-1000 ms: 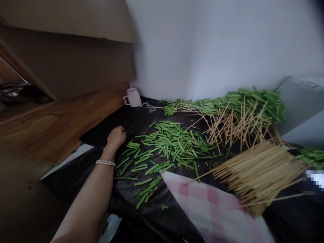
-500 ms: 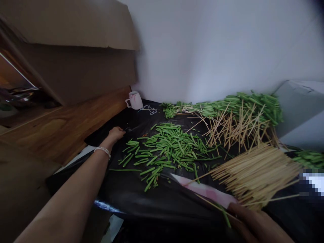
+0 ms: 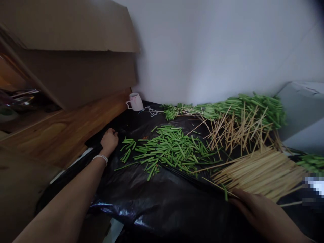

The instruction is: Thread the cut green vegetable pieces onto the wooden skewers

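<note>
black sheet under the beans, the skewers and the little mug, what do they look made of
Black sheet: thin plastic film, glossy; it creases and shows shiny highlights. Skewers: likely bamboo or wood, matte; pale tan, thin, straight sticks. Mug: probably glazed ceramic; smooth white with pinkish marks, though too small to be sure.

White wall [image 3: 215, 50], wooden counter [image 3: 63, 131], cardboard box [image 3: 76, 50]

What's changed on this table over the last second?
The black plastic sheet has been drawn over the pink checked cloth, now hidden. The right hand has come into view by the skewer bundle; the left hand now fists the sheet's edge. Cut beans and mug stay.
</note>
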